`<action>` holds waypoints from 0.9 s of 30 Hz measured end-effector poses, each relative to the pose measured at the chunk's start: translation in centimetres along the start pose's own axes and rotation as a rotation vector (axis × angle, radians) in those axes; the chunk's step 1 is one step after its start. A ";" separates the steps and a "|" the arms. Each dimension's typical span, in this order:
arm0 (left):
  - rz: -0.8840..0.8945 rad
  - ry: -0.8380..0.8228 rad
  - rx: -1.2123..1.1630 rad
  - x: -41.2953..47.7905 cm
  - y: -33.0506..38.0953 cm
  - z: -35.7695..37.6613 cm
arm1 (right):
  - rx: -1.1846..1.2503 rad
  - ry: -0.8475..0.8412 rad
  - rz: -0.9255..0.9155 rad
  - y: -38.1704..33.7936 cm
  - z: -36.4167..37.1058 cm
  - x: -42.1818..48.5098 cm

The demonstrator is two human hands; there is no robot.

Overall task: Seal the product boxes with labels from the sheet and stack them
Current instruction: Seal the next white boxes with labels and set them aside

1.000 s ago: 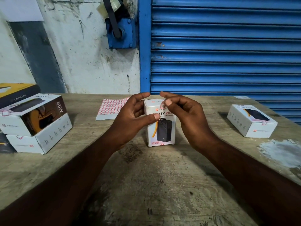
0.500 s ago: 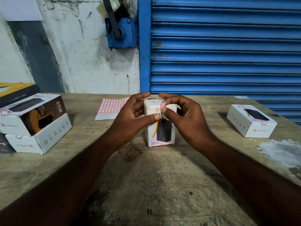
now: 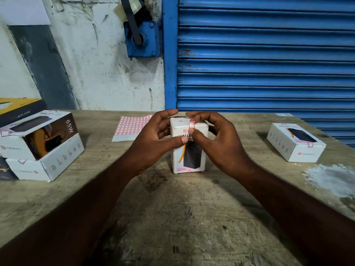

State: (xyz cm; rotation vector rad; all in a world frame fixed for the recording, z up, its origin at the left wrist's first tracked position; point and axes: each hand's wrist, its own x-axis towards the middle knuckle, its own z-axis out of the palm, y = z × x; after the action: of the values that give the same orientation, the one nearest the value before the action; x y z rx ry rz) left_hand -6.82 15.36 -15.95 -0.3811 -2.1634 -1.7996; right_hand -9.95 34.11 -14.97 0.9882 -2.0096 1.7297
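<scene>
Item 1, upright box (image 3: pixel 190 160): white product carton, printed front toward me, standing on its short end in the middle of the desk (image 3: pixel 192 217), between my two hands.

Item 2, my left hand (image 3: pixel 159 139): wrapped round the carton's left side. The thumb lies across the front face and the fingers curl over the top toward the back. The forearm comes in low from the near left.

Item 3, my right hand (image 3: pixel 217 143): curled round the carton's right side. The thumb tip presses the front face just below the top edge and the fingers arch over the top. The forearm comes in from the near right.

Item 4, label (image 3: pixel 192 124): small, red-bordered, folded over the carton's top front edge, just above my right thumb.

Item 5, label sheet (image 3: pixel 130 129): grid of red-bordered labels, flat on the desk behind my left hand.

Item 6, two stacked boxes (image 3: pixel 48 166): at the desk's left edge, one on the other, each with a label at a flap.

Item 7, single box (image 3: pixel 295 143): lying flat to the right, well apart, with a label at its near edge.

Item 8, yellow and black box (image 3: pixel 17 110): far left, behind the stack.

Item 9, blue shutter (image 3: pixel 269 54): behind the desk.
</scene>
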 end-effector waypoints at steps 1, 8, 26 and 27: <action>-0.002 -0.008 0.002 0.0 0.0 -0.1 | -0.020 0.006 -0.007 0.0 0.0 0.0; -0.006 -0.009 0.010 0.1 0.0 -0.2 | 0.023 -0.007 0.042 -0.1 0.0 0.0; -0.041 -0.026 0.007 0.5 -0.5 -0.6 | 0.055 -0.054 0.070 -0.1 -0.6 0.4; -0.043 -0.025 0.005 0.5 -0.5 -0.6 | 0.059 -0.068 0.072 -0.1 -0.7 0.4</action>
State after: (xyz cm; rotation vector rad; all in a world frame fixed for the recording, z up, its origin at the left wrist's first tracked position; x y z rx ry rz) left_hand -7.39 14.69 -16.08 -0.3605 -2.2095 -1.8210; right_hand -10.34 34.62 -14.49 1.0180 -2.0711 1.8252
